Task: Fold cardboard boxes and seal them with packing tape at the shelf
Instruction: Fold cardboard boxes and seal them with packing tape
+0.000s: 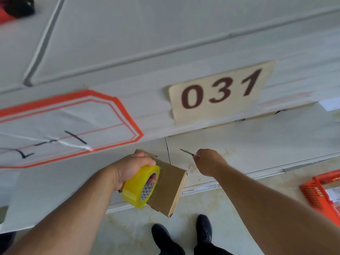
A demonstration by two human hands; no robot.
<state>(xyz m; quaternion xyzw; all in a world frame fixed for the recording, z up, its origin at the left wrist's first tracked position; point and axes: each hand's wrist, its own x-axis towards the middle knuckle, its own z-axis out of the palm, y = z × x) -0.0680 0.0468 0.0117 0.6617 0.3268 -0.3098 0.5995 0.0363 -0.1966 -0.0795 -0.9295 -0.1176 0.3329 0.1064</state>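
Observation:
My left hand grips a yellow roll of packing tape, fingers through its core, and holds it against a small folded cardboard box in front of the shelf. Tape runs across the box's upper face. To the right of the box, my right hand is curled round a thin bladed tool whose tip points up and left, away from the box. The tool's handle is hidden in the fist.
The white shelf edge carries a tag reading 031 and an orange-outlined label. An orange plastic crate stands on the floor at the right. My two dark shoes are on the pale tiles below.

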